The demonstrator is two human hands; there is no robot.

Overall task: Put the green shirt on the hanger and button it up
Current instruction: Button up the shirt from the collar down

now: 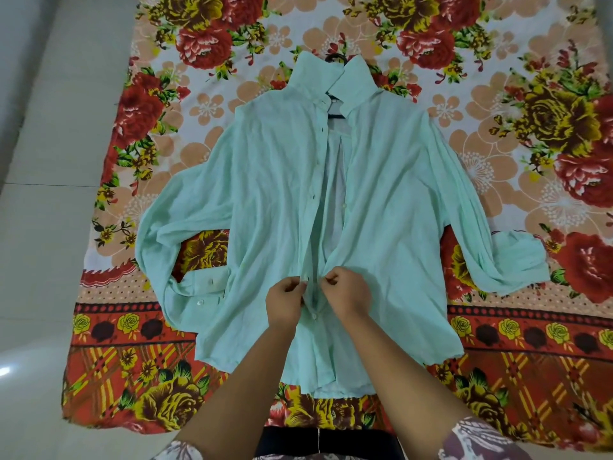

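Observation:
The pale green shirt lies flat, front up, on a flowered cloth, its sleeves spread to both sides. A black hanger sits inside the collar; only its hook and a short piece of bar show. The front gapes from the collar down to my hands. My left hand pinches the buttonhole placket low on the shirt. My right hand pinches the opposite edge right beside it. One white button just below my hands looks fastened.
The red, orange and yellow flowered cloth covers a light tiled floor, which shows bare along the left. My patterned sleeves and dark clothing are at the bottom edge.

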